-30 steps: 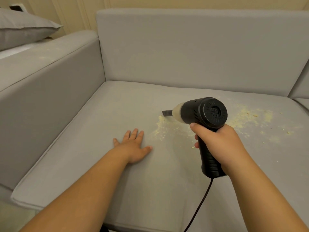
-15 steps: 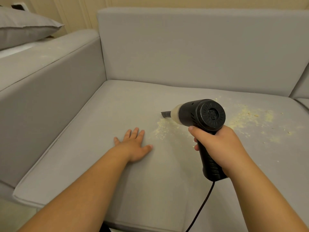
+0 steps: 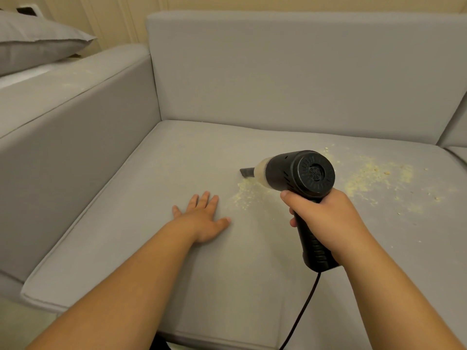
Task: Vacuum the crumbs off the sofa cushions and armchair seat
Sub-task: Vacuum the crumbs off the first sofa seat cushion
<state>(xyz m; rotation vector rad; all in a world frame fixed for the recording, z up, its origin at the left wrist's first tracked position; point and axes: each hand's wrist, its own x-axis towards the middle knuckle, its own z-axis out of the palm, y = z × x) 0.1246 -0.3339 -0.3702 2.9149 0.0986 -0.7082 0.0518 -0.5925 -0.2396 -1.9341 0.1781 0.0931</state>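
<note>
A: Item one, handheld vacuum (image 3: 300,175)?
B: Black, corded; right hand (image 3: 326,221) has its fingers clenched round the grip. Nozzle (image 3: 247,171) points left, tip at the seat cushion (image 3: 141,238).
A: Crumbs?
B: One pale patch (image 3: 246,193) just below the nozzle; a wider scatter (image 3: 371,178) to the right.
A: Left hand (image 3: 202,218)?
B: Flat on the cushion, fingers released and spread, near the patch.

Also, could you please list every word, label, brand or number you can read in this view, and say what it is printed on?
None can be read. The handheld vacuum held by the right hand shows only moulded vent slots on its rear cap, no lettering. The seat cushion, armrest and pillow are plain fabric.
</note>
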